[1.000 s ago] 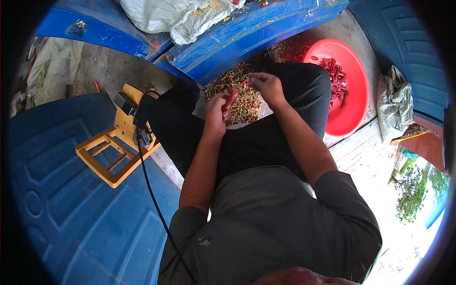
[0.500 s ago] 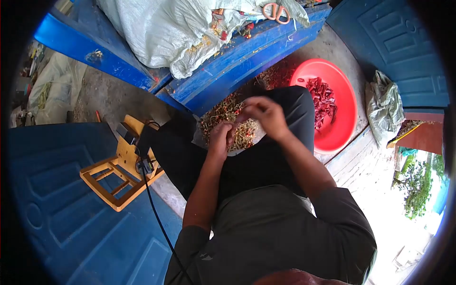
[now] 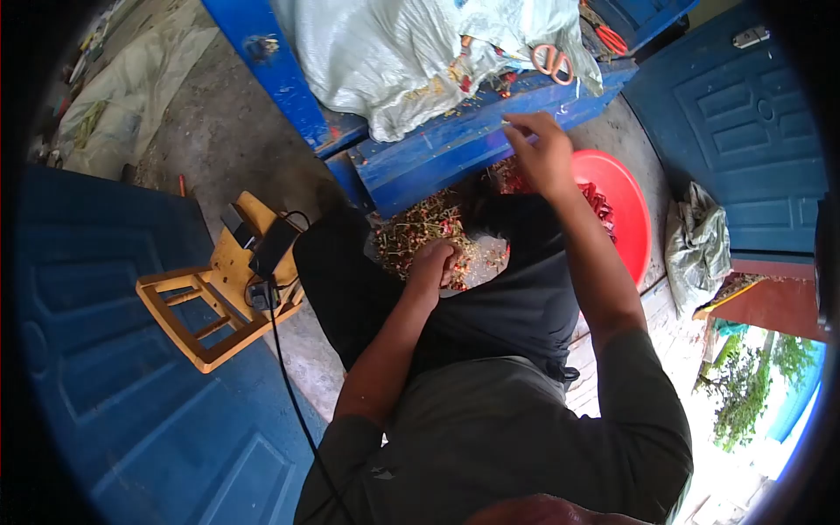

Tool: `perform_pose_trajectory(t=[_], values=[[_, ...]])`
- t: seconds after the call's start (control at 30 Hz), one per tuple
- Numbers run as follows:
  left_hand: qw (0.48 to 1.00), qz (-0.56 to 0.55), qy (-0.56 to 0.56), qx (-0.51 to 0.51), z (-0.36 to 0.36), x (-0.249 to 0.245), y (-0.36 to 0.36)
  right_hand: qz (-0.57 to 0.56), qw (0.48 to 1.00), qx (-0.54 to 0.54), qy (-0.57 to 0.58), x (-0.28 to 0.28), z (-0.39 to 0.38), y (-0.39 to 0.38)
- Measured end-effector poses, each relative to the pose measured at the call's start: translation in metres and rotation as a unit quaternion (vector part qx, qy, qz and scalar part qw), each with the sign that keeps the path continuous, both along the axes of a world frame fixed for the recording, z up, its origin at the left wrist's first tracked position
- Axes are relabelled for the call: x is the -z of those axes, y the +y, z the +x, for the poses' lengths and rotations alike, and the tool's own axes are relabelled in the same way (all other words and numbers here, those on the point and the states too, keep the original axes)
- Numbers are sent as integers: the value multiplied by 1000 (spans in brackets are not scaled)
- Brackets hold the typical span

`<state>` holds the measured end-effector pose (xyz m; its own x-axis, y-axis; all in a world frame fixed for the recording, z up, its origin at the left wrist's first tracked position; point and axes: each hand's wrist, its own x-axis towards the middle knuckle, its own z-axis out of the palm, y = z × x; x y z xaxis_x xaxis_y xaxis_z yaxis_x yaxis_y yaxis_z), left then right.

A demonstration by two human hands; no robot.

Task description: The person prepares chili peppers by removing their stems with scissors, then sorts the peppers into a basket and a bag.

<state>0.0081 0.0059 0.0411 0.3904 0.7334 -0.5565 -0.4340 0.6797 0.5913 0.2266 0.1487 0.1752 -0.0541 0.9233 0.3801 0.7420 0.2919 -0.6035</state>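
My left hand (image 3: pixel 435 266) is closed over my lap, above a heap of dried stems and red chili bits (image 3: pixel 420 226). What its curled fingers hold, if anything, is hidden. My right hand (image 3: pixel 542 156) is raised in front of the blue table's edge (image 3: pixel 455 156), with thumb and forefinger apart and nothing I can make out between them. Behind its wrist stands a red plastic basin (image 3: pixel 632 206) with dark red dried chilies (image 3: pixel 600 210) in it.
A white woven sack (image 3: pixel 372 66) lies on the blue table, with pink-handled scissors (image 3: pixel 552 64) and red-handled scissors (image 3: pixel 610 38) near it. To the left is a wooden chair (image 3: pixel 214 297) with a black cable (image 3: pixel 287 376). A crumpled sack (image 3: pixel 697 245) rests by the blue door (image 3: pixel 744 131).
My right hand has left the left hand and moved up and right towards the table edge. My left hand stays closed over the lap. The camera view has shifted.
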Motion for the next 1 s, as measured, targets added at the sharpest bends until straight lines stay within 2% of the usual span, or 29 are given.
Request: perform_pose_trajectory(t=[0.13,0.2,0.27,0.33,0.37,0.4,0.43,0.5,0.53,0.57,0.63,0.7,0.77,0.83,0.9,0.93,0.97,1.0], values=[[998,-23,15,-57,-23,-8,-9,-16,981,61,-185,-9,-77,94],[997,-16,-2,-74,-31,-4,-13,12,967,31,-254,-10,-96,145],[995,-18,-16,-95,-33,0,-14,-91,958,-21,-272,-52,-138,162],[996,-17,-5,-90,-30,-4,-11,-128,959,-104,-230,-84,-177,171],[996,-18,6,-83,-29,-6,-9,-65,958,-172,-218,-64,-196,208],[997,-19,5,-75,-28,-5,-8,-92,968,-214,-92,-82,-212,199],[997,-21,5,-74,-28,-6,-6,-110,968,-222,-47,-88,-229,209],[997,-21,-20,-67,-29,-9,-4,-288,924,-222,117,-131,-239,188],[997,-22,-23,-71,-28,-6,-5,-204,946,-245,54,-106,-240,214],[996,-25,-28,-75,-30,-6,-5,-151,947,-284,-28,-70,-234,251],[996,-20,-31,-84,-33,-11,-4,-255,947,-172,-98,-86,-207,214],[995,-15,-44,-94,-36,-18,-2,-180,939,-277,-99,-72,-168,200],[994,-11,-45,-100,-36,-21,-4,-85,960,-263,-51,-58,-132,176],[994,-4,-47,-94,-35,-25,-3,-93,991,-37,-84,-36,-113,165],[996,-7,-47,-76,-33,-24,-5,-96,985,26,-143,-32,-111,137],[996,-4,-46,-76,-31,-24,-5,-84,987,41,-127,-18,-111,130],[997,0,-41,-67,-30,-24,-5,-83,976,36,-196,-7,-108,128],[998,3,-35,-59,-30,-23,-6,4,973,31,-227,0,-112,122]])
